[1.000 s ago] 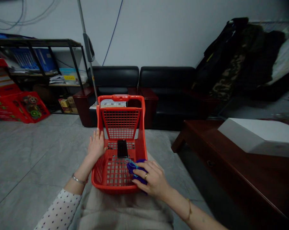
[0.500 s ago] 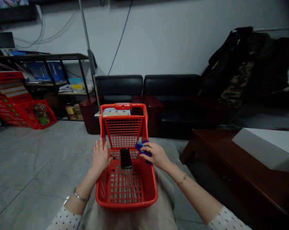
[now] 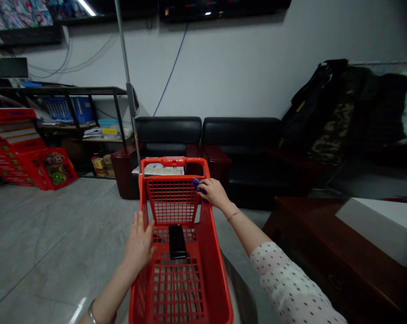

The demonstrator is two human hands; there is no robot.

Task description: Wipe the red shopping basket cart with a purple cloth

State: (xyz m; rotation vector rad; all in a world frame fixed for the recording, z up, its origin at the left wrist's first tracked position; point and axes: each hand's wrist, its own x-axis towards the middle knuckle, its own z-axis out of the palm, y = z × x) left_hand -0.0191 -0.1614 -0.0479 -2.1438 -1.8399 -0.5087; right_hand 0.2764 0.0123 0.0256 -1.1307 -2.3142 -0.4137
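Observation:
A red plastic shopping basket (image 3: 214, 265) with lattice walls and a raised handle frame stands in front of me. My right hand (image 3: 215, 193) is closed on a small blue-purple cloth (image 3: 199, 185), pressed against the upper right side of the basket's back frame. Fingers spread, my left hand (image 3: 139, 243) rests on the left rim. Inside the basket lies a flat black object (image 3: 177, 242), possibly a phone, on the lattice bottom.
Two black armchairs (image 3: 240, 135) stand against the wall, papers (image 3: 159, 169) on the left one. A metal pole (image 3: 125, 58) rises behind the basket. To the right is a wooden table (image 3: 311, 225) bearing a white box (image 3: 382, 225); red boxes (image 3: 14, 148) are stacked left.
My right hand has moved forward and up along the basket's right side with the cloth. My left hand stays at the left rim. The view has tilted upward.

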